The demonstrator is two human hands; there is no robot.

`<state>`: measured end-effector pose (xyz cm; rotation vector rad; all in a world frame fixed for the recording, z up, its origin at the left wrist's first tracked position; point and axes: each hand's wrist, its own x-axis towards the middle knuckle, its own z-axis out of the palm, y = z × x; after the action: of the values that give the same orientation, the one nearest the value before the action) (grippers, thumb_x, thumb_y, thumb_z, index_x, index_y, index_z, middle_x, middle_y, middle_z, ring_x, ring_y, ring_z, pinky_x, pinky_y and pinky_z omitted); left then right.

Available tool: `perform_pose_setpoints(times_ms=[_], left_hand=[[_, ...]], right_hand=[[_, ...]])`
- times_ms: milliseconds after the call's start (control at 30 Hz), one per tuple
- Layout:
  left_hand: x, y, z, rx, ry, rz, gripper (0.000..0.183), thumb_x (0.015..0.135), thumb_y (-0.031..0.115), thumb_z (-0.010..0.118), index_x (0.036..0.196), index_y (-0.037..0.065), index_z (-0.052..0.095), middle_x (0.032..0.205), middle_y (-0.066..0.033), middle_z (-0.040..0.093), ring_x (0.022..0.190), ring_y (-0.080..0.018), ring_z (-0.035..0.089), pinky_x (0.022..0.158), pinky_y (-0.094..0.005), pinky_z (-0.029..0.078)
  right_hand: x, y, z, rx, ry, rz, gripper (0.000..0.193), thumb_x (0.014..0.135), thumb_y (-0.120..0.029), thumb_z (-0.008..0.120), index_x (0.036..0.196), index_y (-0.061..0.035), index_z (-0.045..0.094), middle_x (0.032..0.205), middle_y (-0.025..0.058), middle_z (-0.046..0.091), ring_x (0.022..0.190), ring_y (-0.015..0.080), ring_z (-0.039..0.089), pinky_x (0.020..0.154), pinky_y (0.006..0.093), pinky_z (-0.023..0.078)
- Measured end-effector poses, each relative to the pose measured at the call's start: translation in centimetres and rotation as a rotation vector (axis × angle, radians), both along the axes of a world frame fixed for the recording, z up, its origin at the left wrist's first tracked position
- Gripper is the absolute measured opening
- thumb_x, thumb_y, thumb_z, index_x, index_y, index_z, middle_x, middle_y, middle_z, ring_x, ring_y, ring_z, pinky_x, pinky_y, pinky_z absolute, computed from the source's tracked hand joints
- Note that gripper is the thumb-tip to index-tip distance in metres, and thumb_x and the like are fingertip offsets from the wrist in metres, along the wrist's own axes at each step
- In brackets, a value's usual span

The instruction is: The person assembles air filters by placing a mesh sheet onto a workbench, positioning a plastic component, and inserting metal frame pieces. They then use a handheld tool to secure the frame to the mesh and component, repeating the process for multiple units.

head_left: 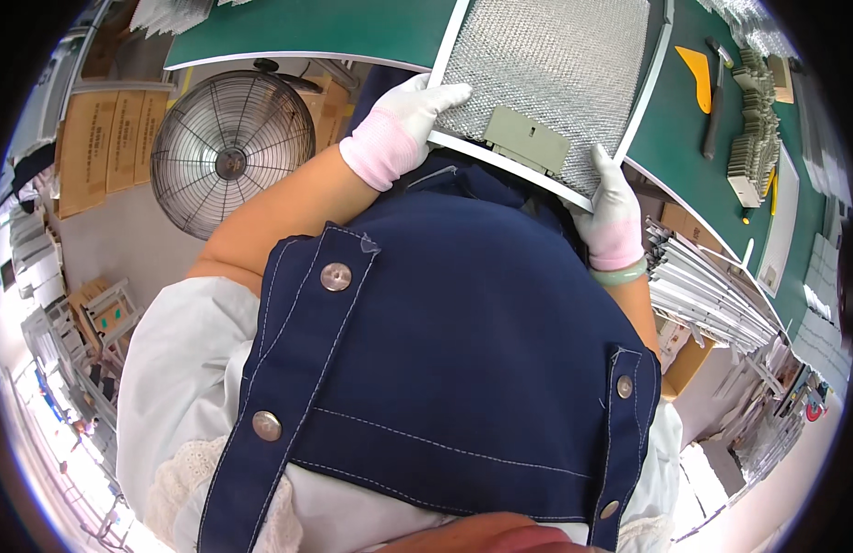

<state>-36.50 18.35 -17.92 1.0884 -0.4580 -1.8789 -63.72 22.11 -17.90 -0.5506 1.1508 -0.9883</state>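
Observation:
A metal mesh filter panel (548, 60) in a pale frame is held between my two gloved hands, its near edge reaching over the table's front edge. A grey-green rectangular plate (528, 140) sits at the middle of that near edge. At the near left corner, my left hand (399, 127) grips the frame, thumb lying over the mesh and fingers partly hidden beneath. My right hand (614, 210) closes on the near right corner, thumb up along the frame and its other fingers out of sight below.
On the green table (662, 138), right of the panel, lie an orange scraper (694, 78), a hammer (715, 101) and a row of grey-green plates (754, 129). A large floor fan (231, 164) stands at left near cardboard boxes (113, 138). Metal strips (698, 286) are stacked at right.

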Motion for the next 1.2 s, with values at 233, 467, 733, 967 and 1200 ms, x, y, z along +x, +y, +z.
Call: perform_pose_setpoints(times_ms=[233,467,733,967,1200], left_hand=[[0.4,-0.6,1.1,0.078,0.047,-0.129,0.034,0.095,0.014,0.059,0.127,0.002,0.053,0.117,-0.0108,0.063,0.107,-0.0253,0.064,0.095,-0.0462,0.053],[0.6,-0.7,-0.5,0.041,0.216,-0.051,0.034,0.097,0.007,0.054,0.130,0.000,0.051,0.122,-0.0124,0.062,0.111,-0.0269,0.063,0.102,-0.0470,0.049],[0.3,-0.9,1.4,0.110,0.034,-0.089,0.031,0.093,0.011,0.063,0.120,-0.002,0.057,0.114,-0.0128,0.065,0.105,-0.0265,0.066,0.094,-0.0475,0.054],[0.8,-0.9,-0.1,-0.277,-0.065,-0.231,0.036,0.090,0.013,0.068,0.121,-0.002,0.058,0.113,-0.0129,0.066,0.107,-0.0262,0.065,0.094,-0.0454,0.054],[0.7,-0.7,-0.3,-0.145,-0.054,-0.324,0.041,0.094,0.017,0.064,0.128,-0.003,0.055,0.120,-0.0124,0.064,0.110,-0.0211,0.064,0.097,-0.0379,0.053]], right_hand=[[1.2,-0.1,1.3,0.157,-0.211,-0.113,0.022,0.098,-0.013,0.058,0.119,-0.0062,0.058,0.110,0.0078,0.066,0.097,0.0222,0.066,0.083,0.0409,0.055],[0.8,0.3,-0.1,0.082,-0.128,-0.114,0.020,0.096,-0.014,0.060,0.113,-0.0041,0.062,0.104,0.0076,0.068,0.093,0.0206,0.067,0.079,0.0383,0.057],[0.9,-0.1,1.2,0.223,-0.039,0.049,0.019,0.096,-0.015,0.062,0.110,-0.0032,0.064,0.100,0.0067,0.067,0.086,0.0203,0.067,0.077,0.0371,0.057],[0.0,-0.2,0.4,0.207,-0.176,0.025,0.018,0.092,-0.009,0.061,0.105,0.0039,0.064,0.096,0.0127,0.068,0.083,0.0238,0.068,0.073,0.0364,0.058],[0.4,-0.2,0.9,0.168,-0.153,-0.079,0.018,0.092,-0.010,0.062,0.107,0.0011,0.064,0.099,0.0109,0.068,0.088,0.0234,0.067,0.078,0.0376,0.056]])
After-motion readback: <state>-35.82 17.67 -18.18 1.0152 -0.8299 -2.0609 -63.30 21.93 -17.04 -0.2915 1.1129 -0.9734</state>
